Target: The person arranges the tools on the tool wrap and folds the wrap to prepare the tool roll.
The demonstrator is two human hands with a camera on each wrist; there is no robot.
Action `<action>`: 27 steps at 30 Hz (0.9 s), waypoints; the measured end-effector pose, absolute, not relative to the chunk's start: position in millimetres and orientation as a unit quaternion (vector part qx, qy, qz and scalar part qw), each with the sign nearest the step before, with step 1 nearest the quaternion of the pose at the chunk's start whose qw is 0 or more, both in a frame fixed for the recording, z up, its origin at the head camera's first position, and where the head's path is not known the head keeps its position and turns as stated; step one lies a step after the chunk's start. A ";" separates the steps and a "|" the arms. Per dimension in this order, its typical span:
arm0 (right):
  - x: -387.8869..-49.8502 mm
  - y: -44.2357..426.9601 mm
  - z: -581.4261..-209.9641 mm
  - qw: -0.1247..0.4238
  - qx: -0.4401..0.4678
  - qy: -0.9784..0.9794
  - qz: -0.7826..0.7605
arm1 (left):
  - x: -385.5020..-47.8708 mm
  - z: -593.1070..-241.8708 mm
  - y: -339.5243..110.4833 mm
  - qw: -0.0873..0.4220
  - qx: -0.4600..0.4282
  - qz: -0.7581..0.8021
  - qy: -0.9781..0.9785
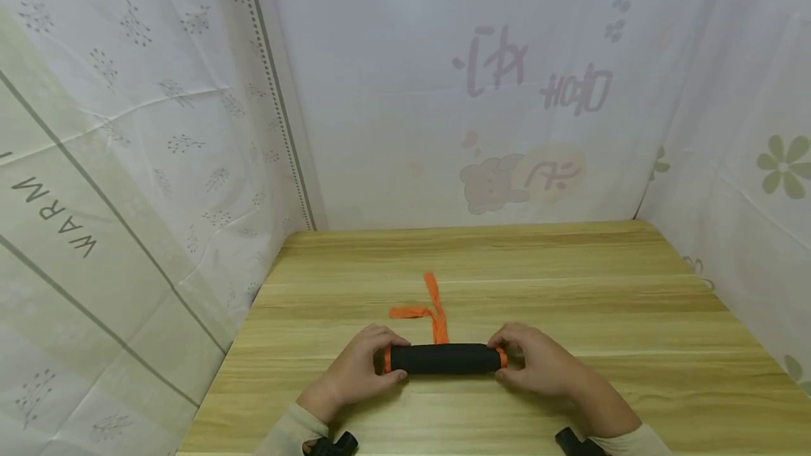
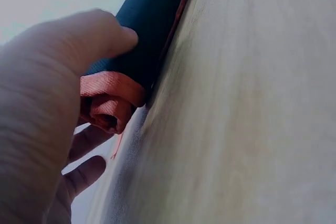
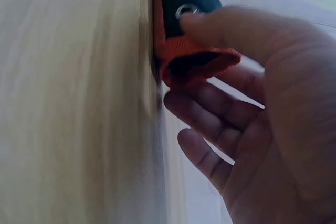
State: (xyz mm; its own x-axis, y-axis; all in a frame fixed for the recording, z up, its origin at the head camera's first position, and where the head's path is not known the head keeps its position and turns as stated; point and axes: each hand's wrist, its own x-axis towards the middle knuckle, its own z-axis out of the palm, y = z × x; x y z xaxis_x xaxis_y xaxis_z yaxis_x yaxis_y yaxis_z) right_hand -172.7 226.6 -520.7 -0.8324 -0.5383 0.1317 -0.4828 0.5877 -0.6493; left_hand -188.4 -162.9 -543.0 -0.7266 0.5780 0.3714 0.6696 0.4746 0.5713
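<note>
A black fabric roll (image 1: pixel 446 359) with orange edging lies crosswise on the wooden table. My left hand (image 1: pixel 364 366) grips its left end between thumb and fingers, and my right hand (image 1: pixel 538 361) grips the right end the same way. Two orange ties (image 1: pixel 439 319) run out from behind the roll onto the table, one branching left. In the left wrist view the coiled orange binding (image 2: pixel 113 100) shows at the roll's end beside my thumb. The right wrist view shows a metal eyelet (image 3: pixel 186 10) near my right thumb and a flattened, open-looking orange end (image 3: pixel 197 66).
The wooden table (image 1: pixel 538 273) extends behind and to both sides of the roll. Printed white cloth hangs at the back (image 1: pixel 393 125), along the left (image 1: pixel 158 125) and along the right (image 1: pixel 747 160). A black wrist device (image 1: pixel 336 444) sits at my left cuff.
</note>
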 end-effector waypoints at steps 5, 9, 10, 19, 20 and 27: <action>-174.4 228.6 -520.9 0.057 -0.309 0.873 -0.372 | -187.1 -543.7 -163.5 0.074 -0.365 -0.353 -0.858; -177.3 230.7 -523.2 0.078 -0.299 0.867 -0.391 | -186.6 -543.7 -162.5 0.061 -0.348 -0.363 -0.862; -177.8 231.2 -524.0 0.081 -0.293 0.867 -0.395 | -186.6 -543.8 -162.3 0.059 -0.345 -0.365 -0.863; -179.9 231.5 -528.7 -0.011 -0.314 0.864 -0.394 | -187.3 -544.7 -161.7 0.084 -0.335 -0.372 -0.862; -180.2 231.2 -529.0 -0.020 -0.318 0.863 -0.393 | -187.4 -545.0 -161.7 0.084 -0.336 -0.376 -0.860; -181.0 231.9 -527.9 -0.004 -0.314 0.865 -0.391 | -188.4 -544.5 -160.6 0.115 -0.363 -0.399 -0.834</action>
State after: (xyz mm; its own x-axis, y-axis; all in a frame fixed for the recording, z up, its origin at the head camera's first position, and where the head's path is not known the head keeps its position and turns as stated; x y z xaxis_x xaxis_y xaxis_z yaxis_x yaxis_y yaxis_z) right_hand -181.0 231.9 -527.9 -0.8033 -0.5397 0.2518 -0.5454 0.4970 -0.6750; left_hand -188.4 -160.6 -544.5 -0.7093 0.5140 0.4823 0.6980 0.4169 0.5822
